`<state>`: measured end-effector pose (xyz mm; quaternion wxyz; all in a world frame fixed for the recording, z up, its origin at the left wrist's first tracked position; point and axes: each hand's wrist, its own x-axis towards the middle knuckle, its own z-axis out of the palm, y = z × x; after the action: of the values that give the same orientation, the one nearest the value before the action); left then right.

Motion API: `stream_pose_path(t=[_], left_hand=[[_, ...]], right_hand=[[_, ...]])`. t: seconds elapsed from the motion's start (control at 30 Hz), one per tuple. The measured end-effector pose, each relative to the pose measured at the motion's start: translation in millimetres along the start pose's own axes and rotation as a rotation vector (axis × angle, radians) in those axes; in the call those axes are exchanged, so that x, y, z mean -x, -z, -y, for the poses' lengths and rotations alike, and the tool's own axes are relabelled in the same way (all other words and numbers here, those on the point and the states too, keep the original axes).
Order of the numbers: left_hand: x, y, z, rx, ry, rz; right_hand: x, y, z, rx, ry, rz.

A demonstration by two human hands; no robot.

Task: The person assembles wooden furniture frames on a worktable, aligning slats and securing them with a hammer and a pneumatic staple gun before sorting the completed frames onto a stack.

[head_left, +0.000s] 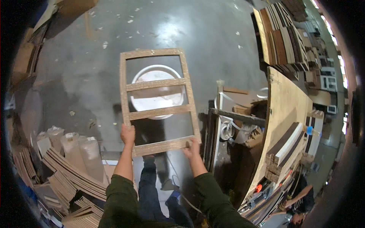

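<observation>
Particleboard frame [157,100], a ladder-like rectangle with two crossbars and three open bays, is held out flat above the grey concrete floor [197,34], filling the middle of the view. Its near rail sits at 6 o'clock of the frame, and both hands grip there. The left hand [127,133] is closed around the near-left corner, fingers curled over the side rail. The right hand [192,147] clasps the near-right corner, thumb on top of the bottom rail. Both forearms come up from the lower edge in dark green sleeves [121,197].

Seen through the upper two bays, a white round bucket [156,95] stands on the floor beneath the frame. At 3 o'clock from the frame a plywood worktable [289,106] runs away toward the top right, carrying a stack of dark and pale board strips [285,146]. Between frame and table stand a dark metal stand and white strapping loops [227,129]. At 8 o'clock lie fanned stacks of thin board offcuts [72,178] with wrapped rolls [78,146] standing behind them. At 1 o'clock, more boards [283,38] lean in a row. Another person's arm [300,195] shows at 4 o'clock, low by the table's edge.
</observation>
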<state>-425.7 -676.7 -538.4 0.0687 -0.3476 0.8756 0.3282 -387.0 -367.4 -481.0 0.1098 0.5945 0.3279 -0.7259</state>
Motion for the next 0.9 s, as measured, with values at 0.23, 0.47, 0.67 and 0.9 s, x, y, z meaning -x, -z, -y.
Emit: stream_pose_path(t=[0.23,0.47,0.67,0.9], left_hand=[[4,3,-13,-0.166,0.018,0.302],[89,65,-40,-0.253,-0.246,0.222],[207,89,-57,-0.142,-0.531,0.403],[430,132,-99,0.481,-1.018,0.473]], right_hand=[[35,33,-26,0.028,0.005,-0.028],[178,19,4,-0.139,0.066,0.273],[319,128,33,-0.197,0.201,0.733],[459,409,-13,-0.008,0.573,0.626]])
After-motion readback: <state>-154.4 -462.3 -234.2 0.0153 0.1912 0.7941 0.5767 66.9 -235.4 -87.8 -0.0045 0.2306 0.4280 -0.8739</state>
